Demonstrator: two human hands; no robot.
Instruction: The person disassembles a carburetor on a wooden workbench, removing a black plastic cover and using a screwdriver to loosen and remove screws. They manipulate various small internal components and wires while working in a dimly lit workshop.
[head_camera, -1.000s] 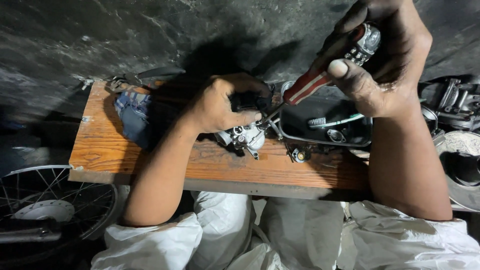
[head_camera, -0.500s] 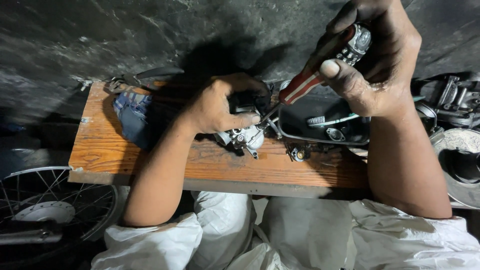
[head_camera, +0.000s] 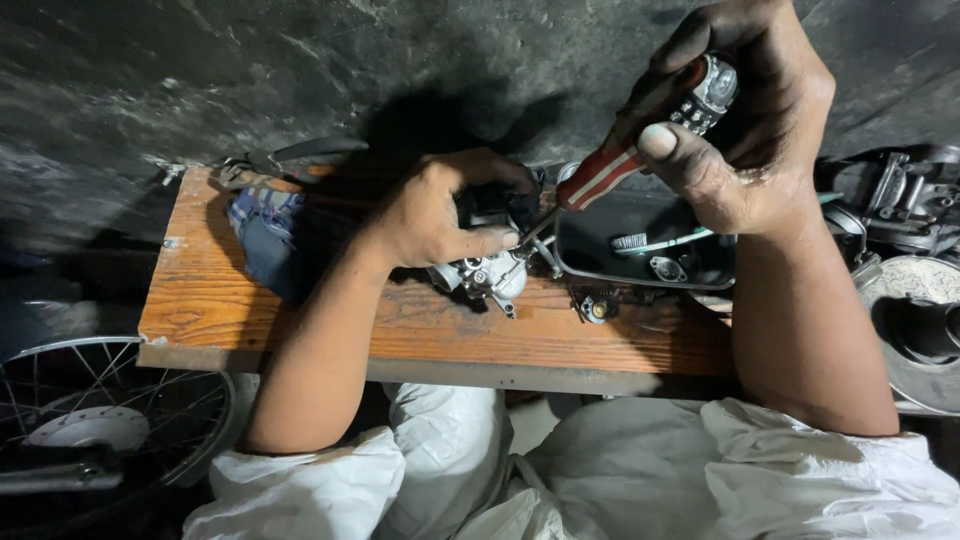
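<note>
My left hand (head_camera: 450, 212) grips a small silver carburettor (head_camera: 488, 274) and holds it down on a low wooden bench (head_camera: 300, 320). My right hand (head_camera: 745, 130) is raised above it, closed around the red-and-white handle of a screwdriver (head_camera: 612, 170). The screwdriver's shaft slants down to the left and its tip meets the carburettor just beside my left thumb. Much of the carburettor's body is hidden under my left fingers.
A black tray (head_camera: 640, 262) on the bench holds a toothbrush (head_camera: 655, 240) and small metal parts. A folded blue cloth (head_camera: 265, 240) lies at the bench's left end. A spoked wheel (head_camera: 100, 420) stands at lower left, engine parts (head_camera: 915, 300) at right. A small brass part (head_camera: 597, 308) lies loose.
My right hand has shifted slightly around the screwdriver handle, which stays angled into the carburettor. My left hand keeps its grip in the same place.
</note>
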